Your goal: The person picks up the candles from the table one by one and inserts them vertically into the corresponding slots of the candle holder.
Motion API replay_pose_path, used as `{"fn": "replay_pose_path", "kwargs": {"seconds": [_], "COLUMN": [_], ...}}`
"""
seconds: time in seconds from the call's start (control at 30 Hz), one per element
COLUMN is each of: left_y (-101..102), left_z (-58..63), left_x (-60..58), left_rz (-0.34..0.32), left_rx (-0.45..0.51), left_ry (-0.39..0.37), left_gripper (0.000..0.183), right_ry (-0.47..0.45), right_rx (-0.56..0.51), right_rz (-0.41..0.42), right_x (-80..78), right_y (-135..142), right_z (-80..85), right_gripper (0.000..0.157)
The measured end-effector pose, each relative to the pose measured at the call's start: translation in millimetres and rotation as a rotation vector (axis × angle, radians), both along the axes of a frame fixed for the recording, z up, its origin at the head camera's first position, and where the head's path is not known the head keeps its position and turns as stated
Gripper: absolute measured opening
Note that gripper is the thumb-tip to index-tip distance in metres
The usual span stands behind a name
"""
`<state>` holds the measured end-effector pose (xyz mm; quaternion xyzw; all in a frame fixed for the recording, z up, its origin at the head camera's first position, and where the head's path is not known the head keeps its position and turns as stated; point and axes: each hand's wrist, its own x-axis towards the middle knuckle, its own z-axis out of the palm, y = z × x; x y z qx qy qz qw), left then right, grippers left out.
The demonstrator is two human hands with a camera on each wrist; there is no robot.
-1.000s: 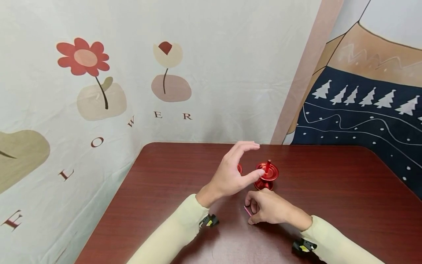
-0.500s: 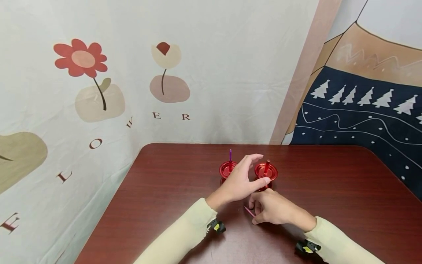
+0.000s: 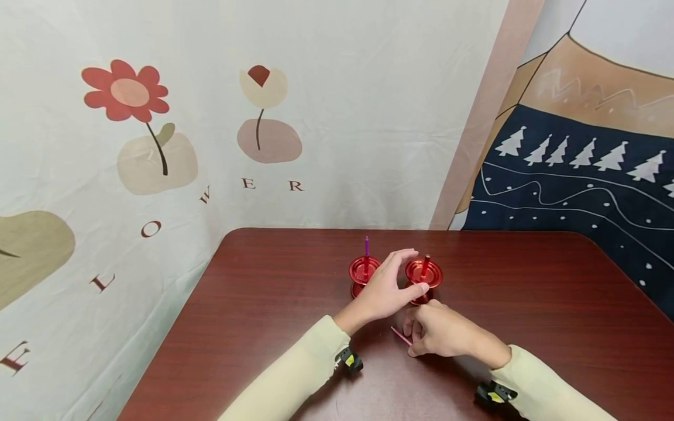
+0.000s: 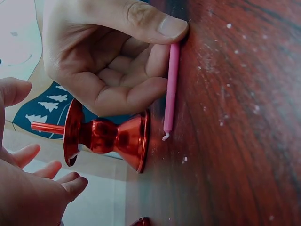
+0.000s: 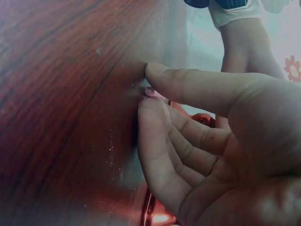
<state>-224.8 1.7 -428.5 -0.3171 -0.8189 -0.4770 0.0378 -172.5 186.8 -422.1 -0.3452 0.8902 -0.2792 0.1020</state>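
Note:
My right hand [image 3: 444, 330] is low over the table, its thumb and index finger pinching one end of a thin pink candle [image 3: 401, 336]. In the left wrist view the pink candle [image 4: 172, 89] lies along the tabletop, its white wick [image 4: 165, 136] pointing away from the thumb. A shiny red candle holder [image 3: 424, 273] with an upright red tube stands just beyond. My left hand [image 3: 387, 289] hovers beside that holder, thumb and fingers spread apart, holding nothing. Farther left is a second red holder [image 3: 358, 270], partly hidden by the left hand, bearing an upright purple candle [image 3: 367, 247].
The dark red wooden table [image 3: 263, 304] reaches back to a pale wall hanging [image 3: 358, 117] with flowers and letters. A dark blue hanging [image 3: 579, 181] with white trees is at the right. Small pale specks dot the tabletop.
My left hand has come down and right, toward the right holder, uncovering the left holder and purple candle. The right hand has shifted slightly right, and more of the pink candle shows.

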Motion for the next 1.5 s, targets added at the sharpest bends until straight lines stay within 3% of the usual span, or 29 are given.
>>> {"fn": "replay_pose_path", "kwargs": {"seconds": [0.27, 0.6, 0.9, 1.17, 1.5], "left_y": [5, 7, 10, 12, 12], "left_z": [7.6, -3.1, -3.1, 8.2, 1.2], "left_x": [2.9, -5.3, -7.0, -1.3, -5.8], "left_rz": [-0.023, -0.060, -0.030, -0.030, -0.066], "left_rx": [-0.002, 0.027, -0.005, -0.043, -0.068], "left_ry": [-0.086, -0.082, -0.118, -0.148, -0.123], "left_gripper": [0.070, 0.067, 0.067, 0.068, 0.064], "right_ry": [0.090, 0.097, 0.171, 0.179, 0.094], "right_rx": [-0.008, -0.016, -0.010, 0.022, -0.066], "right_rz": [-0.013, 0.001, 0.020, 0.014, 0.085], "right_x": [-2.2, -3.9, -3.5, -2.1, -6.1], "right_y": [-5, -9, -9, -8, 12], "right_z": [-4.1, -3.3, -1.8, -1.9, 8.3], "right_gripper": [0.029, 0.024, 0.023, 0.025, 0.028]}}
